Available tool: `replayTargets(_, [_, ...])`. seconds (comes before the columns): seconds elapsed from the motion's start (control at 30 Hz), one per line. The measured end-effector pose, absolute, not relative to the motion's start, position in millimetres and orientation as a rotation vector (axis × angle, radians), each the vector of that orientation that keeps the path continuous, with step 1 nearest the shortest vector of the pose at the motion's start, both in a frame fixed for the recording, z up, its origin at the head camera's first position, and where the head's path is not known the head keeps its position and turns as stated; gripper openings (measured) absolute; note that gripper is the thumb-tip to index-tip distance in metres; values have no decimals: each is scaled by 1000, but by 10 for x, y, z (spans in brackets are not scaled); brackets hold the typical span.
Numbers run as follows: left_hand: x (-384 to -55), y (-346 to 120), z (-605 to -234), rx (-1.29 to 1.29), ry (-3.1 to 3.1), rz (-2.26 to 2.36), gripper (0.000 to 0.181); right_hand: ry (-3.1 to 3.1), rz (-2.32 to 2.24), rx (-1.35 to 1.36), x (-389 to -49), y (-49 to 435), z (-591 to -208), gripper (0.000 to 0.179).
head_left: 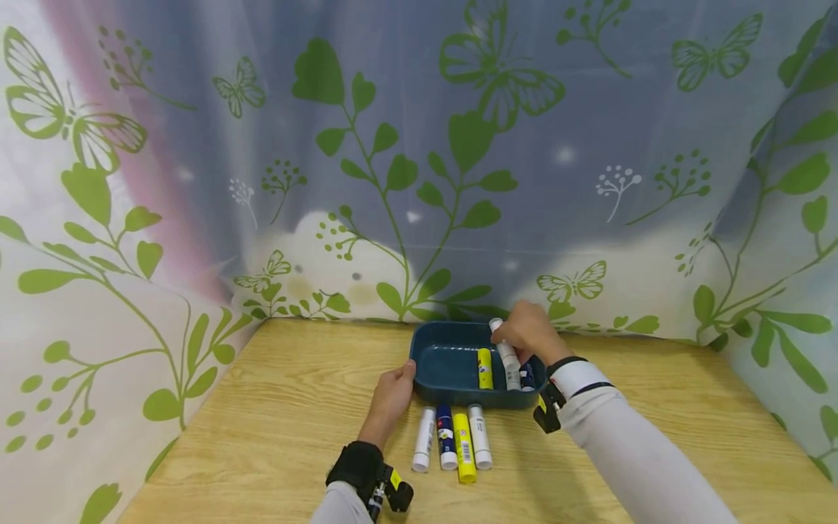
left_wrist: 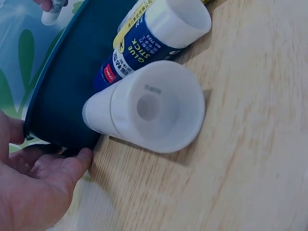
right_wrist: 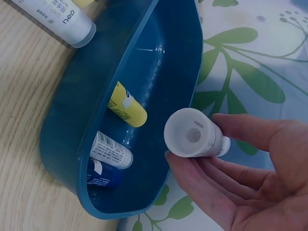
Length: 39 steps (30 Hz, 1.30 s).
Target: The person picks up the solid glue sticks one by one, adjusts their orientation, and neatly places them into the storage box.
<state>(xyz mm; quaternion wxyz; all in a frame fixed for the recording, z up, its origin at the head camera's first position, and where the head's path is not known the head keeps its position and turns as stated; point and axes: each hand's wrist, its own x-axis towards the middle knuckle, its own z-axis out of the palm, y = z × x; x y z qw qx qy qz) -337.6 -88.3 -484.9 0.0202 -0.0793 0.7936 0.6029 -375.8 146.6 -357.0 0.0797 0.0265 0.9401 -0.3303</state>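
A teal plastic tray (head_left: 452, 399) sits toward the back of the table. My left hand (head_left: 394, 393) grips its left end, with the thumb at the rim and the fingers (left_wrist: 74, 166) lower against the wall. Above the tray's right part, my right hand (head_left: 529, 329) pinches a white glue stick (right_wrist: 195, 132) between thumb and fingers. Inside the tray lie a yellow glue stick (right_wrist: 127, 106), a white glue stick with printed text (right_wrist: 112, 150) and a dark blue glue stick (right_wrist: 103, 174), side by side at the right.
In front of the tray several glue sticks lie in a row: a white one (head_left: 424, 440), a blue one (head_left: 447, 438), a yellow one (head_left: 464, 447) and another white one (head_left: 480, 438). Behind the wooden table (head_left: 294, 407) hangs a leaf-patterned curtain (head_left: 419, 182).
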Motion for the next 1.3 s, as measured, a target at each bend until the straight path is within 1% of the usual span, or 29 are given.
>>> replayTargets(0.17, [-3381, -881, -4853, -243, 2467, 1858, 55, 2827, -1035, 63, -3789, 1475, -3574, 32])
replayTargets(0.33, [-3380, -884, -4858, -234, 2494, 1850, 52, 2850, -1058, 105, -3840, 1449, -3595, 34])
replayTargets(0.67, [-3370, -906, -4872, -212, 2500, 1859, 51, 2915, -1044, 178, -3912, 1415, -3787, 35])
replayTargets(0.9, [-3392, -890, -4861, -223, 2490, 1861, 54, 2949, -1014, 233, -3904, 1432, -3918, 37])
replayTargets(1.13, [-3412, -880, -4871, -251, 2485, 1876, 54, 2989, -934, 225, -3847, 1430, -4045, 39])
replayTargets(1.3, [-3410, -912, -4881, -239, 2470, 1876, 54, 2924, -934, 295, -3853, 1400, -4112, 35])
